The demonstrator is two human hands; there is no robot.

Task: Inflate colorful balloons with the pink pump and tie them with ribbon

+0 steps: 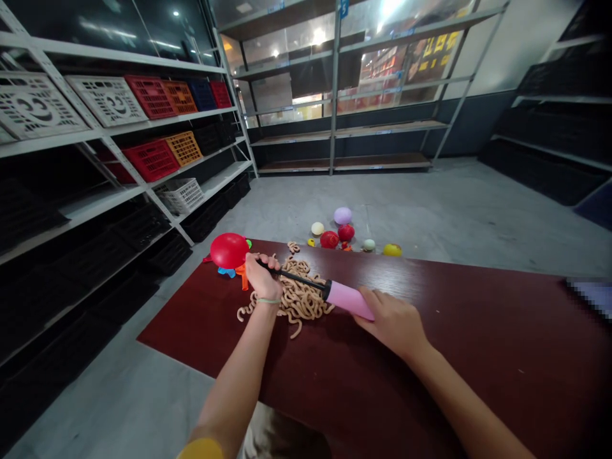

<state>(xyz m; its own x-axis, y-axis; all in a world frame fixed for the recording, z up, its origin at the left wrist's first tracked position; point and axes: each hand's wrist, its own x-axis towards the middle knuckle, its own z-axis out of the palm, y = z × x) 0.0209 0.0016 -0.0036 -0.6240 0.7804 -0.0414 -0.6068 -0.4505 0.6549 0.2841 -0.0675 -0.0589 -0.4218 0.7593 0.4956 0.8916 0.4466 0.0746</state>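
Observation:
A hand balloon pump (343,297) with a pink barrel and a black rod spans the space between my hands, its rod drawn out. My right hand (393,320) is wrapped round the pink barrel. At the other end, the fingers of my left hand (262,275) close on the pump's black end. A partly inflated red balloon (229,250) sticks out beyond that hand; its neck is hidden by the fingers. Below the pump lies a tangled heap of tan, worm-like strands (306,298). Limp orange balloons (244,278) and a blue balloon (226,272) lie near my left hand.
The dark red-brown table (459,357) stretches to the right, with a blurred-out object (593,296) at its edge. Beyond it, several balloons, among them a purple balloon (343,215), lie on the floor. Shelves with crates (153,159) stand at left, more shelves (382,131) behind.

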